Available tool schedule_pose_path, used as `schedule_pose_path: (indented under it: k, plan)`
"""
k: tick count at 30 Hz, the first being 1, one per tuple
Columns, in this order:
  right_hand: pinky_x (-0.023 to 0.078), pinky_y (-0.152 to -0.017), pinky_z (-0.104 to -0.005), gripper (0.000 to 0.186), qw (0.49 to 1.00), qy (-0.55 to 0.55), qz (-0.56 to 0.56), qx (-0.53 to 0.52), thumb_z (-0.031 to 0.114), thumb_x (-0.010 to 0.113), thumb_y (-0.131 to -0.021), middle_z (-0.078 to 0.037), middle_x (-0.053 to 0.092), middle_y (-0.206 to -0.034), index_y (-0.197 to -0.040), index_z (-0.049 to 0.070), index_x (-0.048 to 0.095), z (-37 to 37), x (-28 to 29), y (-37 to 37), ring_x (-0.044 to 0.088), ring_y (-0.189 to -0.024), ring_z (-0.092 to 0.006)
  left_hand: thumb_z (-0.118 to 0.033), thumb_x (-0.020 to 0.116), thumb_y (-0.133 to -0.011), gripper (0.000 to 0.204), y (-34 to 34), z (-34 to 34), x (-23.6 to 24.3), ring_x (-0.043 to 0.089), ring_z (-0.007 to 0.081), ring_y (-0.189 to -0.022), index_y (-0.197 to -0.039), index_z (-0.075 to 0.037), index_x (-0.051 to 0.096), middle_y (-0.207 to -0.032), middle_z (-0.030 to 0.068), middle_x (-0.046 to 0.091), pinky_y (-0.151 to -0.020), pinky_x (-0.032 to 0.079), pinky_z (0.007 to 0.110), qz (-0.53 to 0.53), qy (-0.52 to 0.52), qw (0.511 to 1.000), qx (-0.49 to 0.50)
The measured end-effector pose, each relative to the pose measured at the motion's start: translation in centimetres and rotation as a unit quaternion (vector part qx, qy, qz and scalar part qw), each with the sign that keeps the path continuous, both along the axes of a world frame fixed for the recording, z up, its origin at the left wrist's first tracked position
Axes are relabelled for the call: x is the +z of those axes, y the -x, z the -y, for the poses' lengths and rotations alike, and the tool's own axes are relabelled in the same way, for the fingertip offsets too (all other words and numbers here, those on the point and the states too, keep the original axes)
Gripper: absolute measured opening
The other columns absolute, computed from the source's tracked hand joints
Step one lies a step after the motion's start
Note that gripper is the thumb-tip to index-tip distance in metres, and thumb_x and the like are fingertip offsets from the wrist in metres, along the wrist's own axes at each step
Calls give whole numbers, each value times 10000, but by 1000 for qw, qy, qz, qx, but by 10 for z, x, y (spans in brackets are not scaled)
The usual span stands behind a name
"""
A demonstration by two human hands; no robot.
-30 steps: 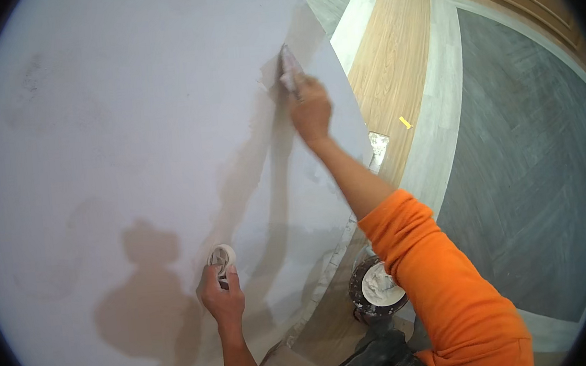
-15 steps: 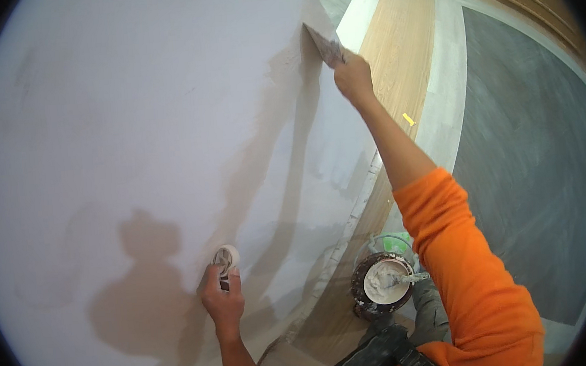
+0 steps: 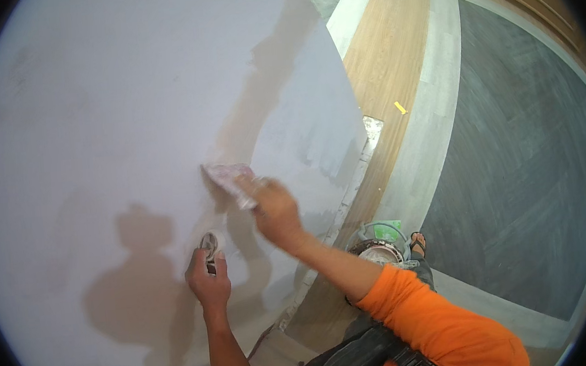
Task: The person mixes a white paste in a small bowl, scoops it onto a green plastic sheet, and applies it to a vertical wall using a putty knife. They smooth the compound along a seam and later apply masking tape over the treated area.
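My right hand (image 3: 278, 215) is closed around the handle of a putty knife (image 3: 229, 180) with a broad, smeared blade. The blade lies against the pale wall (image 3: 102, 115), above and slightly right of my other hand; motion blurs it a little. My left hand (image 3: 208, 282) grips a roll of white tape (image 3: 212, 244) close to the wall surface. Tape covers part of its fingers. Shadows of my head and arms fall across the wall.
Below my right arm stands a round bucket (image 3: 379, 250) of white paste, partly hidden by the sleeve. A green patch (image 3: 387, 229) shows beside it. The wall ends in a rough white edge (image 3: 341, 220) over wood flooring (image 3: 392, 37). A yellow scrap (image 3: 401, 108) lies there.
My right hand has swept the putty knife down and left along the wall, from the upper edge toward my left hand. My left hand has shifted slightly left and up with the tape.
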State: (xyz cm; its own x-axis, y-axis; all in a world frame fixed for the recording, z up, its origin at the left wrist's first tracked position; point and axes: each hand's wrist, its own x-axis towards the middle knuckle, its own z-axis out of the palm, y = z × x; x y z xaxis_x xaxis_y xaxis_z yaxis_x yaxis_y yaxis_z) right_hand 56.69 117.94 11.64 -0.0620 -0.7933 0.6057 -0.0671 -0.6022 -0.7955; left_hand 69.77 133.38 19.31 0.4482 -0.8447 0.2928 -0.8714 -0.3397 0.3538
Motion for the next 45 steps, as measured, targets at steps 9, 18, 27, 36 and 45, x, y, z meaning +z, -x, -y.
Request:
schedule_pose_path:
  k: [9,18,27,36,45]
  plan:
    - [530,-863,-460,312,985,-164,24,-49,193,593,-982,-228,732,-1107,-1236,50,706,237,9,95,683,-1038,-434,-175,730,-866,185,-5,11,5,628,288,-618,-963,-42,648,-740,135,638,-595,494,398,39,23,998,-37]
    - [555,-917,-427,328,999,-36,-23,-22,21,642,-947,-178,729,-1157,-1261,91,702,15,-2,2,704,-1038,-365,-139,707,-844,190,-8,1,14,651,311,-631,-1001,-46,655,-757,153,663,-600,507,401,-33,-13,998,-58]
    - [549,-850,-365,282,989,-143,-24,10,89,626,-999,-162,746,-1086,-1267,99,711,1,8,-2,710,-947,-268,-132,690,-819,318,-51,-45,-18,685,340,-779,-1114,-23,641,-917,191,699,-721,541,440,11,-10,992,-123]
    - [545,-881,-387,297,987,-150,-56,-22,102,609,-1003,-185,743,-1132,-1285,94,704,-12,13,-6,721,-1006,-321,-269,808,-851,358,-40,-96,23,647,293,-686,-1032,-13,635,-913,180,677,-674,533,433,-71,-22,990,-120]
    - [542,-850,-365,305,980,-182,-15,-80,189,639,-985,-219,741,-1100,-1212,6,730,33,17,3,719,-981,-312,-124,720,-878,259,-78,-122,17,707,398,-821,-1099,-14,641,-957,209,717,-719,545,451,-5,-39,997,-69]
